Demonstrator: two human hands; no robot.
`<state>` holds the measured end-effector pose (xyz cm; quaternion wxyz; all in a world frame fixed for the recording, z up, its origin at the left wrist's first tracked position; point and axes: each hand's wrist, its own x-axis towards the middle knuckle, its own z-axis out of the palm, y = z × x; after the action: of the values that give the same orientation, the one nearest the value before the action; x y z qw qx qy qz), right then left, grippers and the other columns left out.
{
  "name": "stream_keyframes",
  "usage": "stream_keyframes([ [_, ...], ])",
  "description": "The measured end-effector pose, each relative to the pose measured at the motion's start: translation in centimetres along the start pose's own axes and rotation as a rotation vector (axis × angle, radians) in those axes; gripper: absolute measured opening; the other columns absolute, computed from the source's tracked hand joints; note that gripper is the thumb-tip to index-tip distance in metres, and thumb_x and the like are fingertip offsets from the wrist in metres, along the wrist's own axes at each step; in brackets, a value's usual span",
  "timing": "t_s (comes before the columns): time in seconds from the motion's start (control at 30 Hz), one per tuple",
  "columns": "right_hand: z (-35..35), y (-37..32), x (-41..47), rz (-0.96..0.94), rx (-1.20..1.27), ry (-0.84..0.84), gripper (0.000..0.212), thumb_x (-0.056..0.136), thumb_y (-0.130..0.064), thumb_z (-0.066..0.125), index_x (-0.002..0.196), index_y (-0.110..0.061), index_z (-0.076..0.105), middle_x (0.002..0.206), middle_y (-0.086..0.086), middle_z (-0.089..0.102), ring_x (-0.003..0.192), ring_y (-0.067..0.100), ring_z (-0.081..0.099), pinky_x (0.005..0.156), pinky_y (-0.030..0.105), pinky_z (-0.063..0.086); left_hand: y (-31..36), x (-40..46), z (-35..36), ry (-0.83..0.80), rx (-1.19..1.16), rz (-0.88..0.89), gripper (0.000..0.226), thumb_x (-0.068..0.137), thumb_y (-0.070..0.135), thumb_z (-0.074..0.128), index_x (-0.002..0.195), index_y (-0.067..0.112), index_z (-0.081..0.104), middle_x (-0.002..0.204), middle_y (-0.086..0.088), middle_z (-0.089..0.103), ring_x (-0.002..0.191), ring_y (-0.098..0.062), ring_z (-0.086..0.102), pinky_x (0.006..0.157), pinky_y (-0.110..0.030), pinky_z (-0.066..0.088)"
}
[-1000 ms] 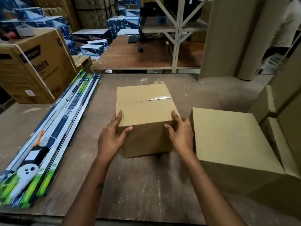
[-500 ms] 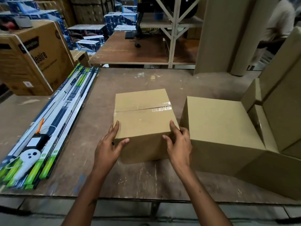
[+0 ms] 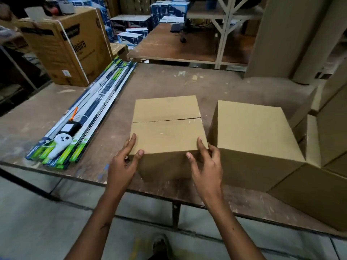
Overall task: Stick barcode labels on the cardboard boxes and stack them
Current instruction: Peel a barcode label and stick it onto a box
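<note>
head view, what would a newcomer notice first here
Both hands, left hand and right hand, grip the near corners of a taped box mid-table. A bigger box sits just right of it. Long green-and-white packs lie along the table's left side.

On my table (image 3: 56,113), far left, a bundle of long tube packs (image 3: 97,104) lies lengthwise. A white controller (image 3: 59,143) rests on its near end, a black device (image 3: 72,127) just behind it. A large printed carton (image 3: 65,47) stands beyond. A second table (image 3: 176,47) stands behind mine.
</note>
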<state>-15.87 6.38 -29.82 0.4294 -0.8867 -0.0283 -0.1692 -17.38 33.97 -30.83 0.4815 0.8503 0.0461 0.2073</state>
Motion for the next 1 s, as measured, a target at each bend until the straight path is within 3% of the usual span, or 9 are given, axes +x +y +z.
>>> stream_keyframes([
  [0.13, -0.5, -0.6, -3.0, 0.057, 0.12, 0.075, 0.052, 0.104, -0.05, 0.065, 0.153, -0.035, 0.057, 0.144, -0.003, 0.048, 0.127, 0.012, 0.057, 0.098, 0.021, 0.052, 0.5, -2.7, 0.3, 0.049, -0.14, -0.012, 0.056, 0.105, 0.044, 0.067, 0.158, 0.035, 0.053, 0.163, 0.022, 0.048, 0.153, -0.004, 0.042, 0.118, -0.057, 0.048],
  [0.23, -1.0, -1.6, -4.3, 0.143, 0.254, 0.172, 0.042, 0.101, -0.046, 0.071, 0.14, -0.039, 0.057, 0.14, -0.01, 0.052, 0.121, 0.001, 0.06, 0.082, 0.004, 0.048, 1.0, -3.9, 0.8, 0.056, -0.219, -0.038, 0.066, 0.103, 0.032, 0.07, 0.164, 0.032, 0.044, 0.166, 0.02, 0.045, 0.153, -0.002, 0.042, 0.122, -0.053, 0.045],
  [0.4, -0.1, -1.6, -3.1, 0.277, 0.409, 0.157, 0.087, 0.094, -0.039, 0.082, 0.163, -0.047, 0.029, 0.155, -0.003, 0.049, 0.142, 0.015, 0.051, 0.109, 0.044, 0.053, 0.4, -3.3, 0.7, 0.046, -0.371, -0.041, 0.089, 0.098, 0.012, 0.075, 0.17, 0.025, 0.025, 0.169, 0.022, 0.039, 0.157, -0.008, 0.039, 0.126, -0.048, 0.039],
  [0.53, 1.6, -0.6, -3.9, 0.28, 0.33, 0.089, 0.08, 0.095, -0.031, 0.081, 0.163, -0.037, 0.04, 0.154, 0.002, 0.042, 0.138, 0.018, 0.05, 0.107, 0.032, 0.049, -1.8, -3.3, -0.1, 0.004, -0.345, -0.056, 0.1, 0.088, 0.002, 0.085, 0.169, 0.027, 0.03, 0.169, 0.019, 0.041, 0.156, -0.006, 0.039, 0.123, -0.029, 0.041],
  [0.63, 3.5, 0.2, -5.2, 0.329, 0.352, 0.072, 0.075, 0.094, -0.018, 0.082, 0.157, -0.029, 0.043, 0.146, -0.004, 0.042, 0.128, 0.012, 0.052, 0.097, 0.02, 0.047, -4.7, -4.3, 0.5, -0.032, -0.342, -0.144, 0.103, 0.081, 0.003, 0.091, 0.165, 0.029, 0.038, 0.164, 0.016, 0.049, 0.15, -0.006, 0.048, 0.12, -0.034, 0.045],
  [0.7, 4.8, 1.1, -6.1, 0.391, 0.375, 0.065, 0.073, 0.093, -0.012, 0.083, 0.152, -0.025, 0.043, 0.146, -0.006, 0.045, 0.128, 0.013, 0.055, 0.099, 0.025, 0.05, -6.8, -4.9, 1.1, -0.05, -0.279, -0.192, 0.1, 0.08, 0.01, 0.095, 0.163, 0.029, 0.041, 0.158, 0.012, 0.056, 0.145, -0.011, 0.055, 0.119, -0.042, 0.048],
  [0.77, 6.0, 2.2, -7.2, 0.456, 0.312, 0.061, 0.069, 0.092, -0.008, 0.083, 0.146, -0.021, 0.043, 0.142, -0.004, 0.051, 0.125, 0.016, 0.059, 0.099, 0.03, 0.055, -9.0, -5.5, 2.0, -0.103, -0.111, -0.184, 0.101, 0.08, 0.039, 0.096, 0.163, 0.026, 0.04, 0.155, 0.003, 0.057, 0.142, -0.022, 0.057, 0.113, -0.051, 0.054],
  [0.87, 7.5, 3.9, -9.0, 0.482, 0.069, 0.022, 0.057, 0.093, -0.006, 0.079, 0.137, -0.018, 0.045, 0.124, 0.001, 0.063, 0.114, 0.029, 0.068, 0.09, 0.042, 0.057, -11.1, -6.8, 3.2, -0.17, 0.073, -0.278, 0.12, 0.07, 0.087, 0.076, 0.157, 0.013, 0.04, 0.15, -0.012, 0.053, 0.137, -0.033, 0.056, 0.103, -0.046, 0.057],
  [1.0, 8.6, 4.7, -10.5, 0.564, -0.074, -0.031, 0.049, 0.096, -0.006, 0.07, 0.135, -0.015, 0.042, 0.114, 0.018, 0.072, 0.1, 0.046, 0.071, 0.073, 0.041, 0.049, -12.5, -7.8, 3.1, -0.266, 0.086, -0.307, 0.14, 0.059, 0.104, 0.064, 0.162, 0.016, 0.029, 0.16, -0.011, 0.047, 0.139, -0.031, 0.057, 0.106, -0.042, 0.055],
])
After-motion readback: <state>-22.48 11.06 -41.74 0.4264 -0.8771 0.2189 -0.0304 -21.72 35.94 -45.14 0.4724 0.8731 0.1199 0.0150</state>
